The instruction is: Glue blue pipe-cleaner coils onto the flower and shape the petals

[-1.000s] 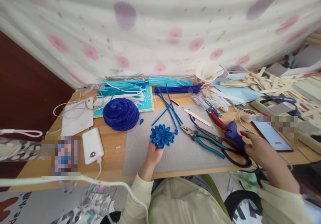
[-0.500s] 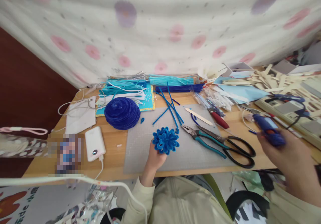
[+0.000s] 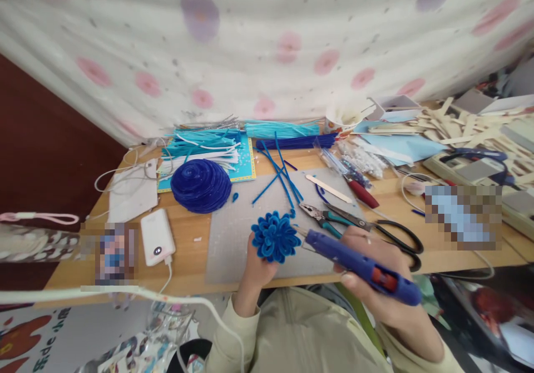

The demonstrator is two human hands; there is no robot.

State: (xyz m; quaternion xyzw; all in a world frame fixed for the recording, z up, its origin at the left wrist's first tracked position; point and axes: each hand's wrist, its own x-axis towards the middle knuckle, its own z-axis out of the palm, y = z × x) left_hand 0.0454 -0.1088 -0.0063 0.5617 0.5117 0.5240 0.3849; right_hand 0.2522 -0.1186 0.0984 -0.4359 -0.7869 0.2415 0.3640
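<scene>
My left hand [image 3: 259, 267] is closed beneath a blue pipe-cleaner flower [image 3: 276, 237], holding it upright with its looped petals facing up; the fingers under it are partly hidden. In my right hand [image 3: 377, 278] is a blue hot glue gun [image 3: 359, 263], its metal nozzle pointing left at the flower's right edge; whether it touches cannot be made out. Behind the flower, several loose blue pipe cleaners [image 3: 283, 175] lie crossed on the grey cutting mat [image 3: 233, 250]. Pliers [image 3: 319, 216] and black-handled scissors [image 3: 396, 234] rest beside and partly behind my right hand.
A dark blue coiled dome [image 3: 201, 186] sits left of the mat. Pipe-cleaner bundles [image 3: 287, 129] line the back. A white power bank [image 3: 157, 237] with a cable lies at left. Wooden sticks [image 3: 463, 122] pile up at right. A wooden stick [image 3: 329, 189] lies on the mat.
My right hand has brought the glue gun from the right side of the table leftward to the flower. My left hand keeps holding the flower in nearly the same place.
</scene>
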